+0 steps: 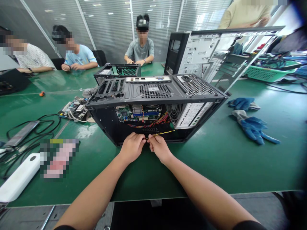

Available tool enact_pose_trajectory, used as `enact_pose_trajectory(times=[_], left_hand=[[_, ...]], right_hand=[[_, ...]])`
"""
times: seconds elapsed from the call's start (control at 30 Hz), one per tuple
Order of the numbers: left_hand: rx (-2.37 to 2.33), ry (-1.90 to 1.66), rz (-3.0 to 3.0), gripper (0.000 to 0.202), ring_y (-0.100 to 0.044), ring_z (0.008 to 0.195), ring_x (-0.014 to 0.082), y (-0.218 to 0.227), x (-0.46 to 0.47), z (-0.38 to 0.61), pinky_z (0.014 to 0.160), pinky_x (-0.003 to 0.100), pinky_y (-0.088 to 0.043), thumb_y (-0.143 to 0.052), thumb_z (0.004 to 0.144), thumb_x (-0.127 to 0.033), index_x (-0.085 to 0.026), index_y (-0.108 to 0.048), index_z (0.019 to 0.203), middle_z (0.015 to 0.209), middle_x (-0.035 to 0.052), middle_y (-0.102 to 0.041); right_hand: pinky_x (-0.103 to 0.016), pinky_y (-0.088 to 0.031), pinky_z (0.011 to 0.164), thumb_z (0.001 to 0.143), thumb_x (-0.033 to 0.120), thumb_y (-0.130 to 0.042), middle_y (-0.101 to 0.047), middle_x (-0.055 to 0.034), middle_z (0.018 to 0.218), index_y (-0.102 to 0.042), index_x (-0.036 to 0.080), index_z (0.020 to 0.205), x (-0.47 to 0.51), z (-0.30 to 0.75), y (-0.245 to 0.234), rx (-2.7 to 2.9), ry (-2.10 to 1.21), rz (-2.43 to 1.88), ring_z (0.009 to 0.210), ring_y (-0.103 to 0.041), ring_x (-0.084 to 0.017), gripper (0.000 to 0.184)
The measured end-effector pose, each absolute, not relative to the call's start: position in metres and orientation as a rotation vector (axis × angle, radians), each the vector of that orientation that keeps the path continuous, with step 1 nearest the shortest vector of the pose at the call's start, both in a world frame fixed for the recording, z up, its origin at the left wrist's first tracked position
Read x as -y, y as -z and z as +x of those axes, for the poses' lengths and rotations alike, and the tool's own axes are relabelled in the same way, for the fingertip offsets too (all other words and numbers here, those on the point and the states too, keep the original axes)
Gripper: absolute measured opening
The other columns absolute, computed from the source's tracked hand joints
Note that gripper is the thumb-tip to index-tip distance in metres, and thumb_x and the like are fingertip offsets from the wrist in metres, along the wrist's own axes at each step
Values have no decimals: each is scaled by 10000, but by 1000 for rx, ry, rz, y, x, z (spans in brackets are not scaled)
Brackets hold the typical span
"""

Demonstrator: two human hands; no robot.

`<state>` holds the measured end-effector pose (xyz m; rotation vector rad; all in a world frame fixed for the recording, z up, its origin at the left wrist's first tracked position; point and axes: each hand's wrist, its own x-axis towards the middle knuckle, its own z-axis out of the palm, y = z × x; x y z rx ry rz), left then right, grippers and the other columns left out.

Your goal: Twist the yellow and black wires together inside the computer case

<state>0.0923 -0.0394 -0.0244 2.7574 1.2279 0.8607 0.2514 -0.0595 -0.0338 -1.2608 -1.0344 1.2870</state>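
A black computer case (153, 99) lies on the green table with its open side facing me. Inside show a motherboard (139, 113), a bundle of red and orange wires (159, 120) and a power supply (190, 115) with a white label. A twisted yellow-and-black cable (168, 132) runs from the power supply side out to my hands. My left hand (133, 146) pinches this cable near its left end, at the case's front edge. Close beside it, my right hand (158, 147) grips the same cable. The cable's tip is hidden by my fingers.
Blue work gloves (254, 126) lie on the right; a green basket (266, 74) of cables stands behind them. Another open case (192, 54) rises at the back. Left are a loose circuit board (75, 108), a phone (22, 132) and a white power strip (20, 177). Several people sit across.
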Motion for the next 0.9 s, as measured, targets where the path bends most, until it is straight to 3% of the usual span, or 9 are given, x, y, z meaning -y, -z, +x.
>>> enact_pose_trajectory(times=[0.3,0.73,0.9], left_hand=[[-1251,-776,2781,276,-527,733,212,26,38,91,698,349,-455,-392,1039,-277,-184,-601,884,755,44,-643],[-1174,-927,2750,120,-573,812,226,25,40,93,740,364,-504,-500,986,-225,-169,-594,1034,876,76,-664],[-1174,-919,2734,98,-566,804,223,24,41,93,731,361,-498,-516,973,-228,-175,-589,1010,858,68,-649]], right_hand=[[-256,-375,460,852,527,-578,-465,56,472,-538,202,680,61,252,30,1134,-1248,-1255,425,-438,-104,370],[-251,-355,434,817,515,-610,-441,65,453,-532,204,664,59,251,32,1046,-1277,-1254,400,-423,-100,355],[-250,-354,435,823,510,-604,-442,64,457,-531,203,661,59,251,33,1062,-1269,-1258,400,-426,-99,354]])
